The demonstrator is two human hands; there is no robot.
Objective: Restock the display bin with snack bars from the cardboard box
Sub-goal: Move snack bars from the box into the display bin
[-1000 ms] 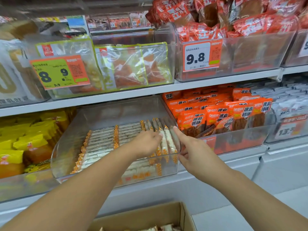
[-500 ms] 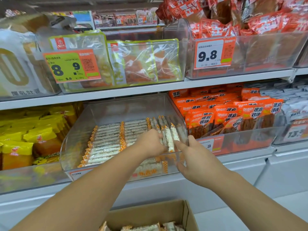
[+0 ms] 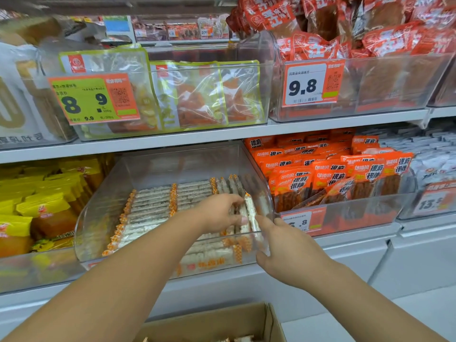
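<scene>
Both hands inside the clear display bin (image 3: pixel 103 206) on the lower shelf. Left hand (image 3: pixel 219 213) curled around upright snack bars (image 3: pixel 249 211) at the right end; fingertips hidden. Right hand (image 3: pixel 288 253) beside, fingers straight, touching bars. Cardboard box (image 3: pixel 222 322) below, cut off by frame edge.

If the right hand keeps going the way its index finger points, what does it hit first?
Most likely the upright snack bars at the right end of the display bin. The right hand points up-left at them, its fingertip apparently almost touching; depth is hard to judge.
</scene>
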